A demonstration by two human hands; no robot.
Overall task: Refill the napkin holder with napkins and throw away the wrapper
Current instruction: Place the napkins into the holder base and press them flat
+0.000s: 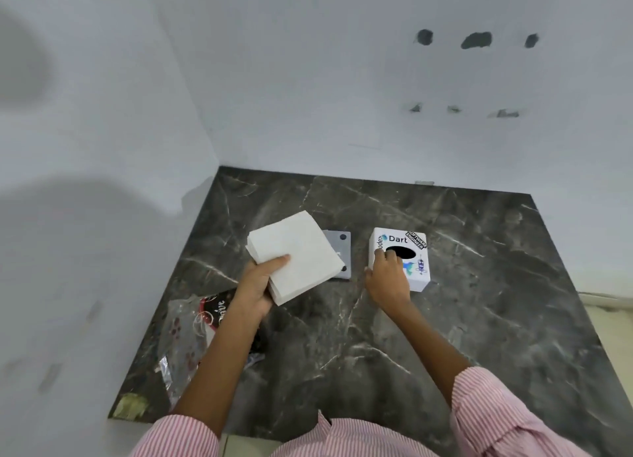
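Observation:
My left hand [257, 285] grips a thick stack of white napkins [301, 251] by its near corner, held above the dark marble counter. Partly hidden under the stack lies a flat grey lid [340, 251] with dark round dots at its corners. To the right stands the white cube napkin holder [416, 268] with stickers and a dark oval opening on top. My right hand [387, 278] grasps the holder's near left side, fingers reaching to the oval opening. The clear printed plastic wrapper [186, 333] lies crumpled on the counter beneath my left forearm.
The marble counter [462, 319] sits in a corner, with white walls at the left and back. The back wall has several dark holes [476, 40]. A scrap of tape [132, 407] sticks at the counter's near left corner.

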